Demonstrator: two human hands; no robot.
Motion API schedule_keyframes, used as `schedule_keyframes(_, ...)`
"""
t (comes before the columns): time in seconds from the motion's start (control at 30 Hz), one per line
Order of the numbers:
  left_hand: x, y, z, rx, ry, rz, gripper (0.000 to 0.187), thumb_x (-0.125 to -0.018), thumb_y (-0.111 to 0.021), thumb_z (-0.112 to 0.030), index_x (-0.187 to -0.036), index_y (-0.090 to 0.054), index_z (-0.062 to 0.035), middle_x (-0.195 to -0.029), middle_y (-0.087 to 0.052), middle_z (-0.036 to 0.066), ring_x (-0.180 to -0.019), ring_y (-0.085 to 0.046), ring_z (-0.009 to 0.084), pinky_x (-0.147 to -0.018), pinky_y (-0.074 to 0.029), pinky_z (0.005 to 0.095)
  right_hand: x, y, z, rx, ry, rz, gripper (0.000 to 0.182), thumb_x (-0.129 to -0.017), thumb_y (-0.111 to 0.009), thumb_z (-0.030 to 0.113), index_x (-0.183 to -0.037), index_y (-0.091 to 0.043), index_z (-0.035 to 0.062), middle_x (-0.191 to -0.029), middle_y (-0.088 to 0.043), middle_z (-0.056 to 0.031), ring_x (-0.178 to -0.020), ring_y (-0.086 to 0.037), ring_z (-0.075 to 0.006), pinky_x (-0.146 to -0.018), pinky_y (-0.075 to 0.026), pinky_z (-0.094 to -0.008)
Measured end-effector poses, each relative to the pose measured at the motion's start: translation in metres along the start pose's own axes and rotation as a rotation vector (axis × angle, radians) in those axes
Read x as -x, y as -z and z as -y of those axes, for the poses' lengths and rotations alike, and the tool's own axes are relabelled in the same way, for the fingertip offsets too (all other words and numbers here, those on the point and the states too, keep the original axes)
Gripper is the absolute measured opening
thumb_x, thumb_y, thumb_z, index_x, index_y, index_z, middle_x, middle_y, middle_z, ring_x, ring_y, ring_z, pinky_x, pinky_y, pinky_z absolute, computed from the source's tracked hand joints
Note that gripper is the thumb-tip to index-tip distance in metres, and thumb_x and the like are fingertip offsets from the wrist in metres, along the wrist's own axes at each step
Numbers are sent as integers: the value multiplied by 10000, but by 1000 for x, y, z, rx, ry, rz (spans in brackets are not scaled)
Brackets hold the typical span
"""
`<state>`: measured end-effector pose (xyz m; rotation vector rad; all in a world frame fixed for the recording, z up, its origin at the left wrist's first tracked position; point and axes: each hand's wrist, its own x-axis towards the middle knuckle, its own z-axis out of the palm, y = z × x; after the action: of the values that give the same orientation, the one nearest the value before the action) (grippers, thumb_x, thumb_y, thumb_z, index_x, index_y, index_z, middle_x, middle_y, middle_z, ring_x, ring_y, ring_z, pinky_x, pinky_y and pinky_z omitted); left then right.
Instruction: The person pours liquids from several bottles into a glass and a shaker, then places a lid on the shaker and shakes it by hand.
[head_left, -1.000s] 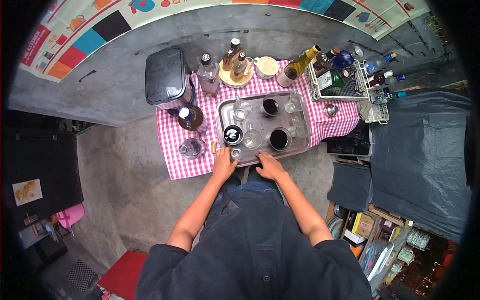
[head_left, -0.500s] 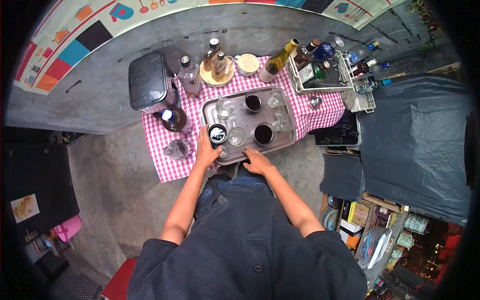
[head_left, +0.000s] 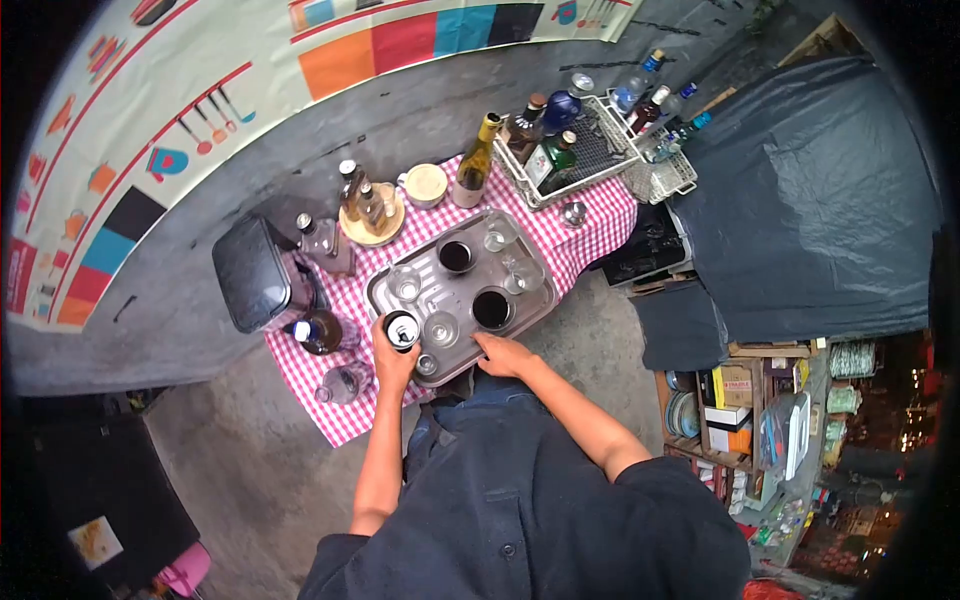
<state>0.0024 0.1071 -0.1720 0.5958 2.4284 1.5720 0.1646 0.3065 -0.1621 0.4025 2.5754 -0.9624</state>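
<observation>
My left hand (head_left: 393, 358) is wrapped around a dark can (head_left: 402, 330) with a silver top, at the left side of a grey serving tray (head_left: 455, 215). My right hand (head_left: 503, 356) grips the tray's near rim, its fingers over the edge. A clear stemmed glass (head_left: 441, 329) stands between my hands, with a small glass (head_left: 427, 364) below it. Dark liquid fills part of one glass (head_left: 492, 310) near my right hand and another glass (head_left: 456, 257) farther back. Clear glasses stand at the tray's left (head_left: 405, 285) and right (head_left: 520, 276).
A pink checked cloth (head_left: 335, 420) covers the table. Bottles, including a brown one (head_left: 318, 332) and a tall green-yellow one (head_left: 476, 165), surround the tray. A black bin (head_left: 250, 275) stands left, a wire basket (head_left: 605, 170) of bottles back right. A metal jigger-like piece (head_left: 573, 213) lies right.
My view has turned, so the table appears lower and farther left. My left hand keeps hold of the can, whose silver top now shows more clearly. My right hand stays at the tray's rim.
</observation>
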Motion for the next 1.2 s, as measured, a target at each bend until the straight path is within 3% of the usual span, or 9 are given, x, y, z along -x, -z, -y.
schedule_keyframes(0.37,-16,45,-87,-26,-69,-65,800,-632,-775,-90,-1346,-430,17,-1239,-541,213,-1163,-553,347,-1029,-418,401,50,37,14,-57,-88,87,628,-892,-590,243,-1426,-359,6,-1405,-474,-246,-1281,-490,-378,-1065,-412,-440)
schedule_keyframes(0.63,-23,75,-162,268,-215,-37,1107,-633,-799,-63,-1540,-165,-59,-1256,-478,110,-1134,-512,227,-1023,-394,350,74,51,-36,-143,-181,-118,651,-865,-653,196,-1409,-370,-23,-1371,-486,-273,-1263,-505,-382,-1063,-416,-427)
schedule_keyframes(0.73,-23,69,-172,305,-239,-63,1111,-644,-819,-106,-1542,-168,-57,-1259,-477,99,-1128,-510,214,-1001,-403,340,72,87,-65,-255,-289,-177,702,-849,-658,242,-1413,-364,-54,-1421,-437,-287,-1347,-420,-383,-1127,-345,-413)
schedule_keyframes(0.8,-21,60,-180,283,-262,-98,1119,-653,-844,-254,-1539,-189,-57,-1248,-487,96,-1119,-516,212,-996,-410,337,65,123,-83,-326,-232,-265,729,-838,-675,241,-1423,-354,-52,-1426,-430,-292,-1348,-417,-388,-1130,-342,-408)
schedule_keyframes(0.83,-20,54,-186,303,-254,-113,1120,-652,-847,-269,-1538,-194,-58,-1247,-489,95,-1119,-519,213,-996,-411,339,61,142,-90,-272,-347,-270,746,-819,-695,240,-1418,-357,-49,-1423,-430,-293,-1353,-408,-391,-1130,-338,-408)
schedule_keyframes(0.97,-11,22,-209,384,-190,-164,1105,-656,-859,-314,-1525,-228,-54,-1282,-477,97,-1157,-512,222,-1011,-405,351,21,190,-169,-104,-270,-475,730,-790,-734,250,-1361,-389,-46,-1399,-443,-296,-1329,-432,-405,-1089,-387,-427)
schedule_keyframes(1.03,-10,1,-216,376,-176,-215,1135,-629,-861,-263,-1525,-201,-41,-1283,-480,101,-1155,-535,230,-1014,-424,349,2,220,-198,-118,-275,-434,789,-772,-749,248,-1393,-361,-45,-1397,-453,-296,-1331,-438,-396,-1102,-375,-417)
schedule_keyframes(1.07,-10,-10,-222,289,-205,-291,1078,-676,-850,-419,-1505,-281,-33,-1330,-452,102,-1174,-510,219,-1009,-412,350,-11,234,-207,-144,-289,-404,849,-754,-765,246,-1424,-332,-44,-1396,-463,-296,-1333,-443,-386,-1114,-364,-406)
schedule_keyframes(1.2,-7,-54,-239,372,-107,-346,1051,-688,-850,-465,-1472,-337,11,-1306,-519,105,-1147,-540,198,-986,-440,328,-54,258,-239,-122,-140,-288,772,-730,-810,232,-1329,-403,-38,-1358,-478,-274,-1259,-491,-408,-1068,-412,-440)
